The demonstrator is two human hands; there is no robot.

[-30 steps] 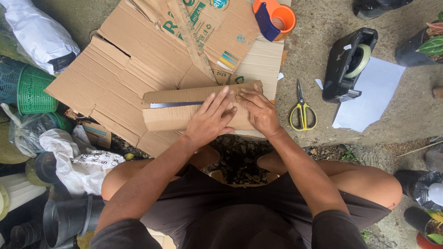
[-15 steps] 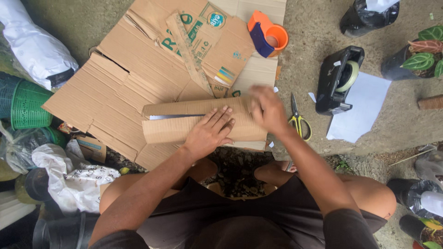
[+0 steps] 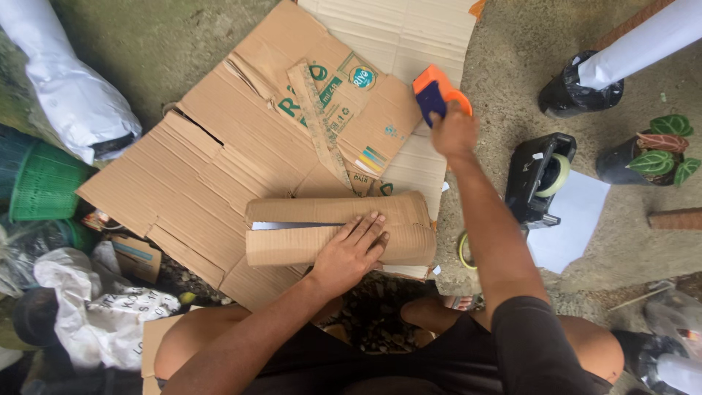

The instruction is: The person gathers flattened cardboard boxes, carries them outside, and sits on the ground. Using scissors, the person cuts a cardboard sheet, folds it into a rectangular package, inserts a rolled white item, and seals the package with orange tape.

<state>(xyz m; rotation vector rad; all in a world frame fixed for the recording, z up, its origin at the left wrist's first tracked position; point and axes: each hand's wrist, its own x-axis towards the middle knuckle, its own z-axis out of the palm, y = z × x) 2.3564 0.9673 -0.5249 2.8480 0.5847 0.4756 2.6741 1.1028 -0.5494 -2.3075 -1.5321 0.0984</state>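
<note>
The left hand [image 3: 353, 251] lies flat, fingers spread, on the cardboard roll [image 3: 340, 228]. The right hand [image 3: 453, 132] reaches the orange cup [image 3: 439, 91] well beyond it; its grip cannot be determined.

— brown, ribbed cardboard roll [image 3: 338, 232], with a thin grey strip [image 3: 292, 225] along the gap. same brown on the flat cardboard sheet [image 3: 197, 175], plus green print and a small striped colour patch.

— orange cup [image 3: 446, 91] with a dark blue piece [image 3: 431, 99] inside. black tape dispenser [image 3: 537, 179] with a pale yellowish roll, on a white paper sheet [image 3: 574, 227].

— green basket [image 3: 40, 183], meshed. white bags [image 3: 69, 95].

— yellow scissor handle [image 3: 463, 252]. dark green leaves [image 3: 662, 150] with pale veins, in a black pot.
</note>
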